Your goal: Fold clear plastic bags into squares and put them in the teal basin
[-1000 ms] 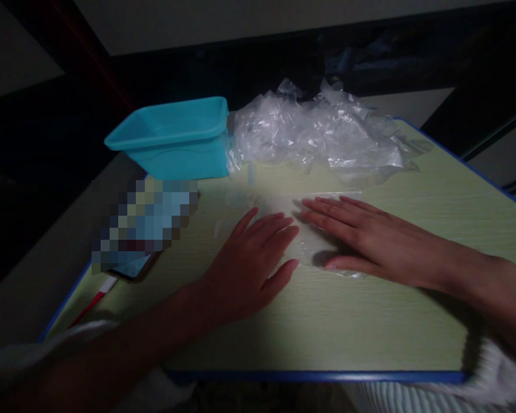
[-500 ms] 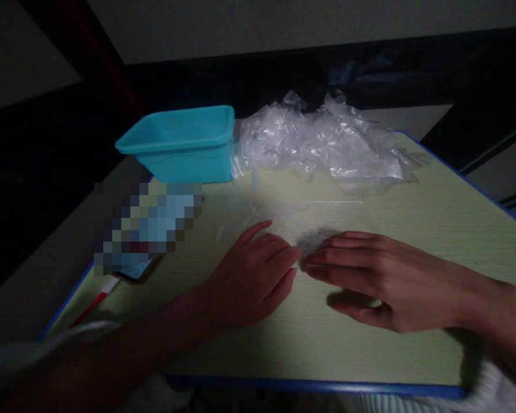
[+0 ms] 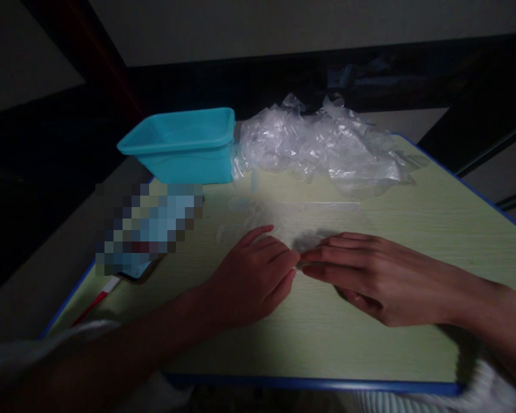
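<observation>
A thin clear plastic bag (image 3: 327,215) lies on the table, hard to make out against the wood, its near part bunched up. My left hand (image 3: 258,278) is closed at the bag's near edge, thumb and forefinger pinched, little finger sticking out. Against its fingertips rest those of my right hand (image 3: 365,275), whose long fingers lie close together over the bunched plastic. Its thumb is tucked below them and partly hidden. Exactly how much plastic is between the fingers is covered by the hands.
Behind the hands lies a heap of crumpled clear plastic bags (image 3: 309,140). To its left stands a turquoise plastic basin (image 3: 189,163). A phone (image 3: 141,272), mostly blurred out, and a red-and-white pen-like stick (image 3: 98,298) are at the left. Blue edging (image 3: 309,383) borders the table.
My right thumb has drawn in under its fingers, closing the gap seen before. The right fingertips have shifted slightly left to meet the left hand, which has barely moved.
</observation>
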Tool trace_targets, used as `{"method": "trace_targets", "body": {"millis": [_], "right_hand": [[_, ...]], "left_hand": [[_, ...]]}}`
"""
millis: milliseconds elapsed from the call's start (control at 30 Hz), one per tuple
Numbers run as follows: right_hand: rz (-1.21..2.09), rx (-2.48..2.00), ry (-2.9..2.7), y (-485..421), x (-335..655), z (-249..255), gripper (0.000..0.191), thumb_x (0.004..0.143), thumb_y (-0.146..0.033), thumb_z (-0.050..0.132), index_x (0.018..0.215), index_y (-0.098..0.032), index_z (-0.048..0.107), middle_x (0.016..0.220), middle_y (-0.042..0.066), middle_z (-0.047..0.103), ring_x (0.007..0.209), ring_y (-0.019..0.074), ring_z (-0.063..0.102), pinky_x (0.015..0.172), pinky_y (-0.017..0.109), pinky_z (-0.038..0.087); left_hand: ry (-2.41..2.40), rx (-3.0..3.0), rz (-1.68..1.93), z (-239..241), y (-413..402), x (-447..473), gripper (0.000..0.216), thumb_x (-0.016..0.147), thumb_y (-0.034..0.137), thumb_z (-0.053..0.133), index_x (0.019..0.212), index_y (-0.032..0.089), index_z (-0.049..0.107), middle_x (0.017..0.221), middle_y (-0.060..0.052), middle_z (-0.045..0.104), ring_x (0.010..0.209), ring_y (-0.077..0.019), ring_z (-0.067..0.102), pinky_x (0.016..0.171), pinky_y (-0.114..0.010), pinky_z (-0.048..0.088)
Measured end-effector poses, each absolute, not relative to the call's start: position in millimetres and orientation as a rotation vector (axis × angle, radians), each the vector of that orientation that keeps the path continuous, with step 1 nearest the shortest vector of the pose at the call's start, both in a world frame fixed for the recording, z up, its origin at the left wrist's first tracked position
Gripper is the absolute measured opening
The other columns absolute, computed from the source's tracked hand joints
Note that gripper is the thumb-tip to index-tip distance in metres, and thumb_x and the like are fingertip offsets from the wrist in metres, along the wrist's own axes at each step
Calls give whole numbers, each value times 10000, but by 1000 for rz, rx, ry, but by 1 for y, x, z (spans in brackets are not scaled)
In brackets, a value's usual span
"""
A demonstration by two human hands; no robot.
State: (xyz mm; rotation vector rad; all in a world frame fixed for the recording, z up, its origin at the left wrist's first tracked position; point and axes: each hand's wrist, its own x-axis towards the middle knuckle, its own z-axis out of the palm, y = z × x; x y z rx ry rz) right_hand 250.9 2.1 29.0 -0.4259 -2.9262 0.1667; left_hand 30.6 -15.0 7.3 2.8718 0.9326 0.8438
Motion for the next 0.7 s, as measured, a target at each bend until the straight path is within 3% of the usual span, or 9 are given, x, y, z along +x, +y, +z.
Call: {"method": "trace_targets", "body": {"millis": [433, 700], "right_hand": [[96, -512, -2948, 2, 253, 33, 451, 750, -6, 431, 1181, -68, 548, 1196, 142, 596, 1069, 242, 549, 921, 372, 455], [22, -700, -2943, 7, 261, 32, 321, 829, -50, 450, 1108, -124, 591, 1171, 107, 617, 1018, 227, 581, 879, 392, 485]], "left_hand": [[970, 2848, 766, 8, -17, 31, 180, 862, 102, 421, 826, 137, 594, 805, -58, 661, 780, -168, 615, 978, -385, 409], [987, 2852, 714, 9, -16, 32, 119, 815, 127, 467, 811, 146, 584, 794, -53, 627, 779, -191, 579, 958, -419, 428]]}}
